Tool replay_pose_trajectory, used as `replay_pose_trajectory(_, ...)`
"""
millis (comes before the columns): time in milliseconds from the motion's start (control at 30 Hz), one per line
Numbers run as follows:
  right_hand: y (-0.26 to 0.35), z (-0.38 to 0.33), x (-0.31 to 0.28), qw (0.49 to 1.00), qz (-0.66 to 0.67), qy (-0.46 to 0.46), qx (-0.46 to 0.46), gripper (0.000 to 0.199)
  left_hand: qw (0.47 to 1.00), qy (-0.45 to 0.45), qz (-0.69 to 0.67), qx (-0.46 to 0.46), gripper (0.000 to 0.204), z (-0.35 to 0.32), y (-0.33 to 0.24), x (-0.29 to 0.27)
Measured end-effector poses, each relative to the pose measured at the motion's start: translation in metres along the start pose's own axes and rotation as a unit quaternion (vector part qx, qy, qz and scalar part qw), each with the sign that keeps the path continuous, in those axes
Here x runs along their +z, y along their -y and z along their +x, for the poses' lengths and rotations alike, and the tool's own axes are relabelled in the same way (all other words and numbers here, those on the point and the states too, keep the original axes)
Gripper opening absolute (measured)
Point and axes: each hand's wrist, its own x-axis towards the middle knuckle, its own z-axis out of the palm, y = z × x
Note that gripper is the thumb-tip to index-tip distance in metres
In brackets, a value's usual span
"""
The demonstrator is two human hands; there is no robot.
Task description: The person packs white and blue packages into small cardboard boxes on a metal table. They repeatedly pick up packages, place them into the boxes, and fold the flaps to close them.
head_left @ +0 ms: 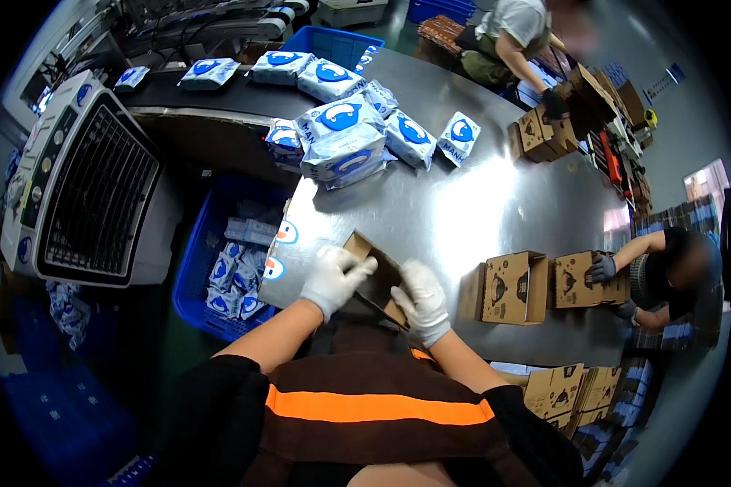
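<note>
A small brown cardboard box [379, 286] stands at the table's near edge, close to my body, its top open and its inside dark. My left hand [333, 282], in a white glove, grips the box's left side with thumb and fingers closed at the edge. The opposite wall is held by my right hand [423, 300], also gloved in white, its fingers bent over the rim. Farther off on the metal table [414, 219] lies a pile of white and blue soft packs [341, 142]. One separate pack [459, 138] rests to the right of that pile.
More packs ride a black conveyor [166, 93] at the far left. Below it sits a blue crate [191, 284] of packs, beside a white air cooler [97, 187]. A printed carton [513, 288] stands rightward; a co-worker's gloved hand [603, 269] touches another carton. A second co-worker works far right.
</note>
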Motion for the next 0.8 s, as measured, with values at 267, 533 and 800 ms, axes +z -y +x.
replay_pose_trajectory(267,-0.028,0.014,0.025,0.726,0.518,0.038,0.451,0.04,0.993,0.028,0.048,-0.106,0.074,0.059,0.015,-0.027)
replay_pose_trajectory(533,0.08,0.15,0.015,0.904,0.166,0.312,0.242,0.049,0.749,-0.115,-0.637,-0.139,0.072,0.028,0.162,-0.023)
replay_pose_trajectory(800,0.086,0.236,0.077,0.794,0.137,0.561,-0.192,0.042,0.961,-0.128,-0.181,-0.164,0.022,0.071,0.13,-0.076)
